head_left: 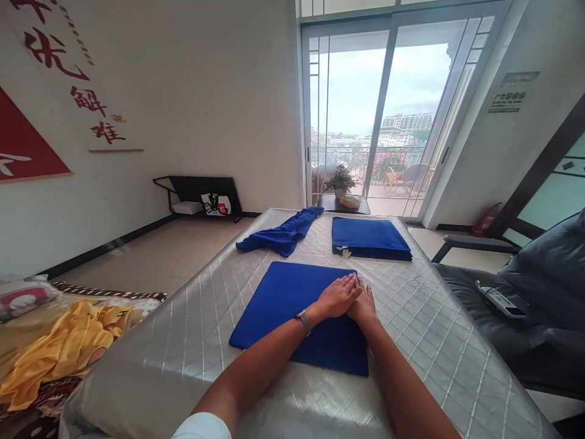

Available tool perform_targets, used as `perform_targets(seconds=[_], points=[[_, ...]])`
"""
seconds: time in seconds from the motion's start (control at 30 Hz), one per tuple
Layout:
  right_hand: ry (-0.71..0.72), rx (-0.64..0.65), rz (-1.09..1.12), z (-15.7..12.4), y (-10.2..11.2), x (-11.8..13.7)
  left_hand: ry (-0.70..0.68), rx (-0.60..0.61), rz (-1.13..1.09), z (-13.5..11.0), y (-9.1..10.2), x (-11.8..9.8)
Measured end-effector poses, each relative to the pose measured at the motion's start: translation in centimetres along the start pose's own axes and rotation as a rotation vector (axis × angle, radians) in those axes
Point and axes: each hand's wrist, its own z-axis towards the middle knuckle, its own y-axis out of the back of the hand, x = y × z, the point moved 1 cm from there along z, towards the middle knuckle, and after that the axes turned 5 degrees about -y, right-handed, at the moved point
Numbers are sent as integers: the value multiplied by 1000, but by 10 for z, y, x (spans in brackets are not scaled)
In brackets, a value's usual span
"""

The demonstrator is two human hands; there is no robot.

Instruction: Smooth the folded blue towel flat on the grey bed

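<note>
A blue cloth (283, 305), folded into a flat rectangle, lies on the silver quilted cover (402, 317) in front of me. My left hand (337, 296), with a banded watch on its wrist, rests flat near the cloth's far right corner, fingers stretched out. Beside it, my right hand (364, 302) presses at the cloth's right edge, its fingers extended and partly overlapped by the left ones. Further off on the right sits a neat stack of folded blue cloths (371, 236) with white labels. To its left lies a crumpled blue cloth (287, 233).
A yellow cloth (64, 347) lies on bedding at the left. A black armchair (539, 274) stands on the right, with a power strip (500, 300) on its seat. Beyond the far edge, a small table holds a potted plant (340, 179) before glass sliding doors.
</note>
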Motion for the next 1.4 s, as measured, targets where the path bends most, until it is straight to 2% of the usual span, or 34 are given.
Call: perform_targets(seconds=[0.1, 0.27, 0.4, 0.57, 0.7, 0.9, 1.23, 1.4], points=[[-8, -3, 15, 0, 0, 1, 57, 9, -7, -3, -5, 7], [-62, -59, 125, 3, -1, 4, 119, 13, 88, -34, 4, 33], [-75, -67, 165, 4, -1, 4, 283, 13, 174, -63, 25, 72], [-79, -59, 146, 4, 1, 4, 510, 23, 252, -113, 54, 130], [-80, -57, 126, 4, 1, 4, 606, -31, 277, -142, 60, 159], [-82, -70, 76, 8, -3, 2, 630, -69, 213, -146, 58, 163], [-94, -25, 29, 15, -3, -3, 587, -87, 137, -152, 66, 163], [-102, -49, 20, 13, -1, 0, 591, -87, 113, -152, 70, 157]])
